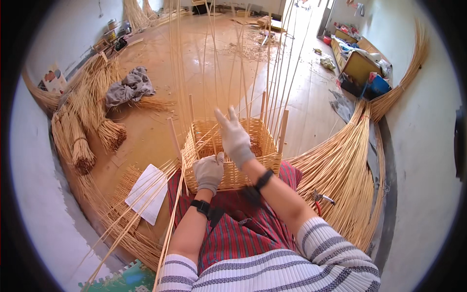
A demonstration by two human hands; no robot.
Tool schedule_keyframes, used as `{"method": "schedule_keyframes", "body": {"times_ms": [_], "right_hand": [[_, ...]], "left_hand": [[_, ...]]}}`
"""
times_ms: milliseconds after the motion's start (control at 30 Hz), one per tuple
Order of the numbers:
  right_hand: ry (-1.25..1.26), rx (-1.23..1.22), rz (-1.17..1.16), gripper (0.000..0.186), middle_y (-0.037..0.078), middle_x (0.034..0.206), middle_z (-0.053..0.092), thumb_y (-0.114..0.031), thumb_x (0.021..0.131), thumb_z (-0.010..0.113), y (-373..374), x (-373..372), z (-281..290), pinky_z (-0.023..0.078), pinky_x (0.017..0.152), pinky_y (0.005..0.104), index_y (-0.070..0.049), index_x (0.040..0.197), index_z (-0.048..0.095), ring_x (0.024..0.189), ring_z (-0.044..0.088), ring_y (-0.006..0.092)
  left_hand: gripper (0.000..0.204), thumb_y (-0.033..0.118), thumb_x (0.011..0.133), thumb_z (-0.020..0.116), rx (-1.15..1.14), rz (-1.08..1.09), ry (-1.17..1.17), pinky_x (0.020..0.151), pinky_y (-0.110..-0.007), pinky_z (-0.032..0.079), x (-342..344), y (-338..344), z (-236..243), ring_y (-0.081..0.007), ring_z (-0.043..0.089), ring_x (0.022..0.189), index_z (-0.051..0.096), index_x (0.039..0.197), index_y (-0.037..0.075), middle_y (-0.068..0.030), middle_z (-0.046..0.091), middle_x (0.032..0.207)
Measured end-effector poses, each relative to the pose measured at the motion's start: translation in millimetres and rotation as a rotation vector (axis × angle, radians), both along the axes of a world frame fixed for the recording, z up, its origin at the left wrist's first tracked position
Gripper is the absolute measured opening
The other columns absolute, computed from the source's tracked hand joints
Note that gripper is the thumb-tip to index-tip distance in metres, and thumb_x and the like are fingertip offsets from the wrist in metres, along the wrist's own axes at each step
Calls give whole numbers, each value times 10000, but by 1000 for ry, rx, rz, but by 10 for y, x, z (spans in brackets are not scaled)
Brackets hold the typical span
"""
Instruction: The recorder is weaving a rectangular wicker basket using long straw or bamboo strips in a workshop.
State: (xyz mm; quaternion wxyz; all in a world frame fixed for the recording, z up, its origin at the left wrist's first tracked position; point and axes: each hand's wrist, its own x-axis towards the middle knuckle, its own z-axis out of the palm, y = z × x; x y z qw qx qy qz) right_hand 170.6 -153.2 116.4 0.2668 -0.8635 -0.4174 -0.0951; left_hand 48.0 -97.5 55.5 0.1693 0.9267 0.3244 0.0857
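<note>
Here, cloth-gloved hands [208, 172] are at a boxy wicker basket [242, 180].

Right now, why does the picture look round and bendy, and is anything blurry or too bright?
In the head view, the fisheye lens bends the walls inside a black rim; there too, the doorway glares white and the floor near it looks pale; also in the head view, some tall canes look smeared, and the right hand slightly soft.
</note>
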Motion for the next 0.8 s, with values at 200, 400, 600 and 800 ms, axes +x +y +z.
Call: {"method": "schedule_keyframes", "body": {"times_ms": [200,400,600,800], "right_hand": [[684,985,236,527,145,1196,624,-55,1033,517,-759,151,-471,593,840,400,-153,1513,321,1078,706,276],[779,1111,61,109,62,868,660,-139,1119,442,-1267,48,-1018,616,800,382,-78,1190,498,864,725,197],[808,831,-55,169,39,852,667,-91,1048,605,-1434,-47,-703,580,734,336,-69,1208,555,788,684,142],[925,1039,-268,204,16,961,728,-133,1048,626,-1731,122,-1110,485,587,213,-96,1247,593,752,606,38]], "left_hand": [[530,577,1002,521,-114,-40,136,882,-464,517,-5,124,159,-354,710,942,728,954,91,-133,762,966],[498,586,796,815,-300,180,-180,811,-445,537,170,34,19,-313,731,873,677,972,141,-73,765,885],[505,610,845,763,-221,286,-234,739,-441,532,168,-43,195,-317,715,772,683,993,134,-74,724,766],[367,414,1072,472,-231,-105,-423,759,-542,534,382,-480,145,-406,720,821,569,1310,152,-218,732,917]]}}
